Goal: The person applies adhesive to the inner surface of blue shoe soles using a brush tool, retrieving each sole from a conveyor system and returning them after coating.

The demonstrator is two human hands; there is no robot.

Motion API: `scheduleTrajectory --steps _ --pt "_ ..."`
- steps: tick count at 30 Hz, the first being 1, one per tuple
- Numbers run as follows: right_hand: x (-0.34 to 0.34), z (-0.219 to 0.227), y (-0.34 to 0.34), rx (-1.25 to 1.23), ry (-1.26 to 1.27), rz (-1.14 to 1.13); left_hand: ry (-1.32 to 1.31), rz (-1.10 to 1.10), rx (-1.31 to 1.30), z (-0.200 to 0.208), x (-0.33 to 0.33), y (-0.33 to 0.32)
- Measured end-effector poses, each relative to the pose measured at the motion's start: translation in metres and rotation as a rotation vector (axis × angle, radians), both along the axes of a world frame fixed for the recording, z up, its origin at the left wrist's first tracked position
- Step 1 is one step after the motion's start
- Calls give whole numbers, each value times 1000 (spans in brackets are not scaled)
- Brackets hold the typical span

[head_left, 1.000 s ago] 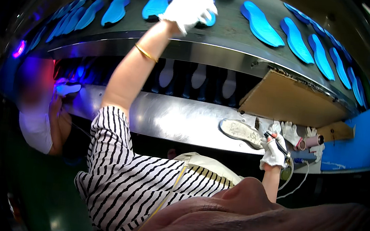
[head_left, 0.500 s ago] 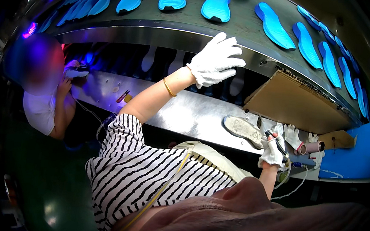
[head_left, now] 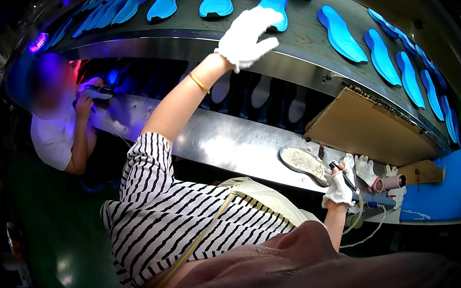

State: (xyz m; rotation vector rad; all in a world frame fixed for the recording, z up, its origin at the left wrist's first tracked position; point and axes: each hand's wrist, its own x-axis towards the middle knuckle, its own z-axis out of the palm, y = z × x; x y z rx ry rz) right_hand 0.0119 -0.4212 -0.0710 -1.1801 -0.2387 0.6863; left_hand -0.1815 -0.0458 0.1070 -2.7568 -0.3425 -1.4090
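My left hand [head_left: 248, 37], in a white glove, reaches over the edge of the dark conveyor belt [head_left: 296, 40]. Its fingertips overlap the near part of a blue shoe sole [head_left: 276, 2], and the thumb stands apart; whether they touch is unclear. My right hand [head_left: 340, 189], gloved in white with bare fingertips showing, is closed around a black pen-shaped tool [head_left: 349, 184]. Beside it, a pale shoe sole [head_left: 302, 162] with a grey patterned face lies on the metal ledge [head_left: 225, 143], its right end next to the glove.
More blue soles [head_left: 342, 34] stand in rows along the belt. A cardboard sheet [head_left: 369, 125] leans under the belt's edge. Spare white gloves [head_left: 365, 169], thread-like spools [head_left: 392, 182] and a pale cable [head_left: 371, 235] are at the right. Another person [head_left: 57, 118] works at the left.
My left hand has moved left and away from me, from in front of the belt's edge to over a blue sole. My right hand stays with its tool.
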Motion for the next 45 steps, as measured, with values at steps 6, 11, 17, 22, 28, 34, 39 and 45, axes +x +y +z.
scheduleTrajectory --steps 6,11,17,22,28,34,39,45 --pt "-6 10 0 17 -8 -3 191 135 -218 -19 33 50" --pt "-6 11 -1 43 -11 -25 62 78 -234 -12 29 22" --pt "2 -4 -3 35 18 -9 -265 -401 -612 21 -21 -15" --pt "1 0 -2 23 -4 16 -619 -6 430 53 -61 -35" --pt "0 6 5 27 17 19 -635 -1045 -888 44 -65 -52" --pt "-10 14 11 45 25 74 -210 -1620 -2079 -90 -15 -51" --pt "-4 2 6 -15 26 36 -553 -1293 -2374 -131 -23 -108" --pt "-9 10 8 -46 8 65 -584 -1221 -2478 -152 -26 -131"
